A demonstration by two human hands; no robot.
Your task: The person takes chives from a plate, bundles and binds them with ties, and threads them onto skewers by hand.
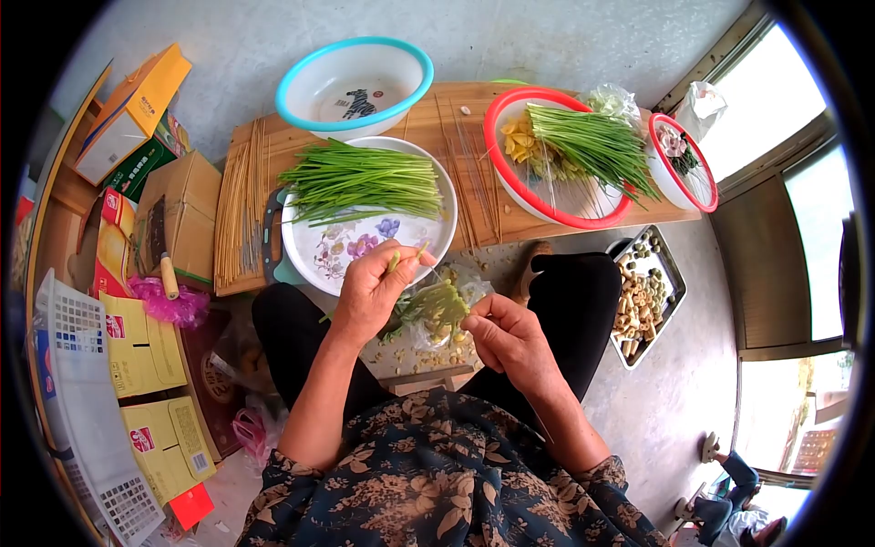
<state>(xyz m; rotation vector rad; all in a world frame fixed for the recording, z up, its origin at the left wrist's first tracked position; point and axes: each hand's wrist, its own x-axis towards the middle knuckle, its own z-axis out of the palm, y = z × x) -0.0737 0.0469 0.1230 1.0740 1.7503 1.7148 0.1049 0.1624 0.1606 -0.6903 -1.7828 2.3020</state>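
Observation:
My left hand (375, 284) is closed in a pinch, with a green chive stem (394, 262) showing between the fingers. Lower and to the right, my right hand (507, 335) pinches one end of a flat bunch of green chives (437, 305), which looks threaded on a thin skewer (545, 427). Most of that skewer is hidden by the hand and the greens. Just beyond my left hand, a white floral plate (314, 251) on the table bears a pile of long green chives (365, 182).
Bamboo skewers (239, 201) lie on the wooden table (428, 118). Behind the plate stands a blue-rimmed basin (319, 82); a red-rimmed basin (583, 219) holds more chives and yellow pieces. A metal tray of rolled food (670, 314) is on the floor, and boxes (150, 346) stack at left.

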